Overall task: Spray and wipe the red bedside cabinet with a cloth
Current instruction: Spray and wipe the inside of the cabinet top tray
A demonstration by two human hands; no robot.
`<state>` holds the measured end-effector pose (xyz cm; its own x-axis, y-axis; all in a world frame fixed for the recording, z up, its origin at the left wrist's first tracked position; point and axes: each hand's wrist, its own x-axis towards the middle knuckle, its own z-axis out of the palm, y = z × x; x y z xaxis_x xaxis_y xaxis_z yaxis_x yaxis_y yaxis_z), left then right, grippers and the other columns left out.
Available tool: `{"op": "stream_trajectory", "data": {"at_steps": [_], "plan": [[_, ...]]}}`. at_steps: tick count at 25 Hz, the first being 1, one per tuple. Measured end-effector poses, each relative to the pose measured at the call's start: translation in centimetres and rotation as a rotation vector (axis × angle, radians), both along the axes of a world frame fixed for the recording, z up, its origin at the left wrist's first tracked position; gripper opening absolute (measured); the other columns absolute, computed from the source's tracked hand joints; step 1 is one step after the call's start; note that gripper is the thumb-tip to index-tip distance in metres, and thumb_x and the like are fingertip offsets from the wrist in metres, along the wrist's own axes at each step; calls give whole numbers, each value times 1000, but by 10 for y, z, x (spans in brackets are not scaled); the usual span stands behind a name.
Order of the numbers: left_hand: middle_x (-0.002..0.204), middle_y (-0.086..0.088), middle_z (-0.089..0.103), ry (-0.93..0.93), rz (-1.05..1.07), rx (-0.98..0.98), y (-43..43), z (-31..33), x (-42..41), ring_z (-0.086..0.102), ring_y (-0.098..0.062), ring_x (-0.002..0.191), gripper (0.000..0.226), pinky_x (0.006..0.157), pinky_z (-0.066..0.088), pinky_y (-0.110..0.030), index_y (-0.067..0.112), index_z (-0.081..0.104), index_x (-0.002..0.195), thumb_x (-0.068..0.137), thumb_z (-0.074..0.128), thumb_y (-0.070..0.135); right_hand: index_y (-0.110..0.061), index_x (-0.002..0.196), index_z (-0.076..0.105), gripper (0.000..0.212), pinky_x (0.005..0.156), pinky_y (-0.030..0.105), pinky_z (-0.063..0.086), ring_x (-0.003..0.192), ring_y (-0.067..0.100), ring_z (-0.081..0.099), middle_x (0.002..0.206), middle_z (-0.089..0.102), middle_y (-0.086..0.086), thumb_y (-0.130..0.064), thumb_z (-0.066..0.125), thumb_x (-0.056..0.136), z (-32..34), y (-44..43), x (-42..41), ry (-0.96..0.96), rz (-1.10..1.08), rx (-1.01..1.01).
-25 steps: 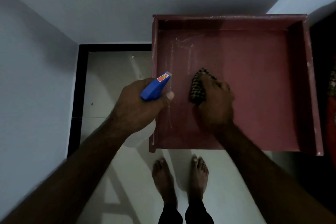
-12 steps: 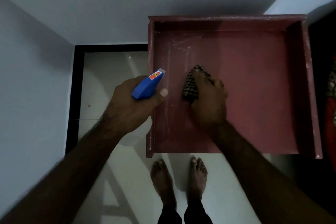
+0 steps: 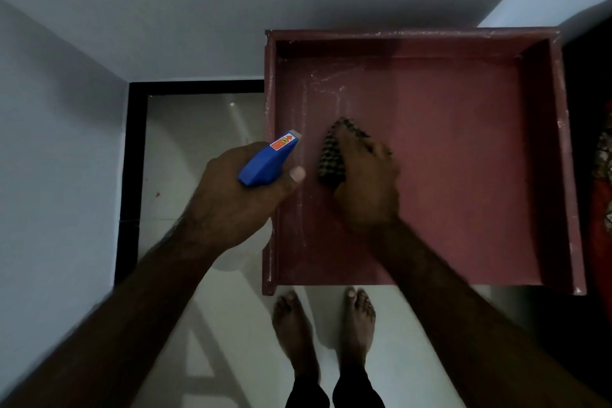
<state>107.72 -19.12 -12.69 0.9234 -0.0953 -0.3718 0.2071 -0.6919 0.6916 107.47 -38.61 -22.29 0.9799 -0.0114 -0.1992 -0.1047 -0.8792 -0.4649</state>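
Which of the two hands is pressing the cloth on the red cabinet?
The right hand: it holds the checked cloth down on the red cabinet, while the left hand grips the blue spray bottle at the cabinet's left edge.

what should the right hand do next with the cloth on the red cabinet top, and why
Probably push the checkered cloth away from the body, toward the far left corner. The right hand holds it down on the red bedside cabinet top, and whitish streaks show just beyond it. The left hand grips the blue spray bottle at the left rim, beside that path.
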Motion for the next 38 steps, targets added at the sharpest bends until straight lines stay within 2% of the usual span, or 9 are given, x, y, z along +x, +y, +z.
{"op": "stream_trajectory", "data": {"at_steps": [3, 8, 12, 17, 21, 26, 31, 36, 38], "plan": [[77, -1, 67, -14, -17, 12, 1, 0, 0, 68, -20, 70, 48, 69, 59, -36, 21, 62, 101, 83, 57, 65, -23, 156, 39, 87, 109, 48, 38, 134, 32, 45, 151, 52, 1, -14, 72, 76, -4, -9, 3, -49, 199, -55], [79, -4, 67, 9, -42, 34, 1, 0, 5, 68, -22, 72, 56, 70, 58, -36, 15, 63, 106, 83, 56, 65, -18, 152, 46, 91, 107, 47, 44, 128, 40, 49, 140, 59, 15, 0, 72, 66, 0, -21, 15, -82, -212, 18], [80, 0, 67, 4, -22, 12, 0, 1, 10, 68, -19, 70, 59, 72, 60, -41, 20, 64, 111, 78, 56, 68, -21, 154, 42, 85, 107, 52, 39, 133, 33, 46, 150, 54, 2, -13, 71, 75, -6, -11, 13, -77, 234, -40], [77, 1, 67, -4, -26, -4, -2, 3, 15, 68, -17, 68, 59, 68, 60, -34, 19, 65, 110, 79, 55, 68, -25, 155, 40, 89, 104, 43, 37, 131, 32, 43, 148, 54, 1, -14, 69, 71, -7, -24, 24, -45, -98, -53], [75, 3, 67, -19, -45, 14, -1, 0, 17, 66, -12, 65, 51, 62, 53, -21, 21, 64, 107, 83, 56, 65, -22, 154, 42, 84, 105, 49, 38, 133, 34, 45, 151, 53, 1, -16, 70, 75, -7, -18, 21, -61, 278, -38], [73, 3, 66, 6, -35, 0, -1, -2, 19, 66, -10, 64, 56, 59, 49, -17, 22, 62, 102, 77, 52, 71, -21, 151, 45, 92, 99, 45, 38, 128, 32, 40, 144, 57, 7, -5, 70, 64, -4, -31, 32, -84, -119, -29], [70, 4, 66, -10, -35, -34, 0, -4, 21, 66, -5, 63, 54, 53, 49, -12, 21, 64, 100, 78, 54, 69, -22, 155, 40, 84, 107, 48, 37, 136, 31, 43, 152, 52, 0, -20, 73, 77, -8, -19, 36, -63, 252, -62], [69, 4, 66, 4, -9, -66, 1, -4, 24, 66, -2, 63, 56, 52, 46, -5, 21, 63, 106, 77, 54, 69, -21, 154, 42, 99, 101, 43, 38, 129, 37, 44, 146, 56, 9, -3, 71, 61, -4, -34, 51, -85, -123, -38], [69, 3, 66, 2, -9, -54, 1, -4, 26, 66, -3, 63, 52, 52, 46, -5, 21, 63, 101, 78, 56, 68, -19, 154, 42, 96, 103, 44, 37, 130, 37, 45, 148, 55, 7, -9, 73, 64, -5, -17, 51, -82, 1, -41]]}}
